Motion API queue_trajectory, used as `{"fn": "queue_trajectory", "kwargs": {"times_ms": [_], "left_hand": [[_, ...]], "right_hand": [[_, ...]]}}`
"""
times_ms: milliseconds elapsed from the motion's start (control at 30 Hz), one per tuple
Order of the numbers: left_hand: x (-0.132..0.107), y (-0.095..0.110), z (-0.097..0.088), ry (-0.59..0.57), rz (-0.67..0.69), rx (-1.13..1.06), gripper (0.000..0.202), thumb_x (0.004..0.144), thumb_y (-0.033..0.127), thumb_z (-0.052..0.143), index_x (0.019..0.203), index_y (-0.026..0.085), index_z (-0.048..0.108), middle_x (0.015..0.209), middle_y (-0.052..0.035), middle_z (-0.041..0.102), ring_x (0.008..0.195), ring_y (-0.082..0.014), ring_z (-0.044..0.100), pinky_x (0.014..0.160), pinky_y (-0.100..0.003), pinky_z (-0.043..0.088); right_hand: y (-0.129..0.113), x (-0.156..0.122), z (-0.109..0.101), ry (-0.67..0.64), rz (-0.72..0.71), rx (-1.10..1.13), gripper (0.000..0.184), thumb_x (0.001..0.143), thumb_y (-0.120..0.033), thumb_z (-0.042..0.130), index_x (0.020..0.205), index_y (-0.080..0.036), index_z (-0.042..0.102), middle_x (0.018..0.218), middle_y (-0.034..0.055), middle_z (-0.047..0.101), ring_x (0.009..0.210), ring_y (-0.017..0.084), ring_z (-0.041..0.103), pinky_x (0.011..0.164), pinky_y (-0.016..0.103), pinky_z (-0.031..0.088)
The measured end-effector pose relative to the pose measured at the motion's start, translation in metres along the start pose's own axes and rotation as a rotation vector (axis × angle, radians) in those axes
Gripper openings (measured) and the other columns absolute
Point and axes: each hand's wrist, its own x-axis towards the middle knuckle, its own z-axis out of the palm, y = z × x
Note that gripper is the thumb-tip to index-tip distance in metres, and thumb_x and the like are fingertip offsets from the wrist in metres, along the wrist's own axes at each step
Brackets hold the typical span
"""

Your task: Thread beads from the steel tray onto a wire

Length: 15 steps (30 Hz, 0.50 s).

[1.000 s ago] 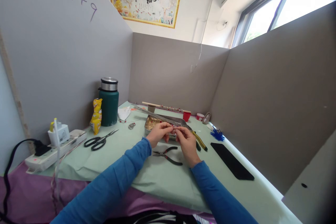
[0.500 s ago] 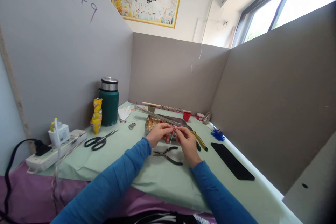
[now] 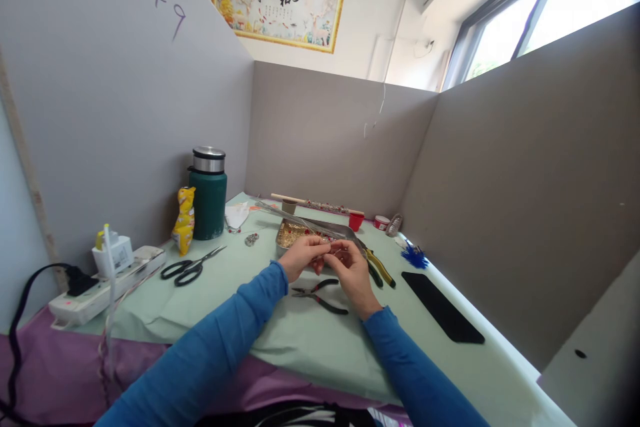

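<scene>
My left hand (image 3: 304, 255) and my right hand (image 3: 353, 275) meet above the table, fingers pinched together on a small red beaded piece on thin wire (image 3: 334, 253). Both arms wear blue sleeves. Just behind the hands sits a metal tray (image 3: 286, 233) with gold beads in it. Dark small pliers (image 3: 320, 297) lie on the green mat right under my hands. Yellow-handled pliers (image 3: 379, 268) lie to the right of my right hand.
Black scissors (image 3: 189, 269), a green flask (image 3: 207, 195), a yellow packet (image 3: 184, 220) and a white power strip (image 3: 100, 287) sit on the left. A black flat pad (image 3: 443, 307), blue tuft (image 3: 414, 257) and red cup (image 3: 355, 221) lie right. Grey partitions enclose the table.
My right hand has shifted slightly left and closer to the left hand; the thin wire that hung down between the hands is no longer visible.
</scene>
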Motion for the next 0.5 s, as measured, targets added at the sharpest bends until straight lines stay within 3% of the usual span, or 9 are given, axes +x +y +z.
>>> {"fn": "queue_trajectory", "kwargs": {"times_ms": [267, 500], "left_hand": [[0.0020, -0.0055, 0.0002, -0.060, 0.008, -0.009, 0.027, 0.070, 0.037, 0.063, 0.068, 0.014, 0.050, 0.053, 0.0025, 0.051, 0.039, -0.0066, 0.047, 0.039, -0.019, 0.034], [0.0027, -0.0063, 0.0017, -0.112, 0.057, 0.076, 0.027, 0.075, 0.039, 0.058, 0.073, 0.013, 0.050, 0.062, -0.0004, 0.057, 0.038, -0.0052, 0.047, 0.039, -0.018, 0.032]], "right_hand": [[-0.0042, -0.0006, -0.0003, 0.104, -0.088, -0.060, 0.016, 0.078, -0.035, 0.058, 0.077, -0.019, 0.058, 0.081, 0.0025, 0.057, 0.070, 0.014, 0.054, 0.064, 0.026, 0.046], [-0.0071, 0.0039, -0.0030, 0.061, 0.178, 0.206, 0.024, 0.073, -0.042, 0.060, 0.074, -0.018, 0.056, 0.056, -0.0035, 0.053, 0.048, 0.010, 0.044, 0.046, 0.023, 0.035]]}}
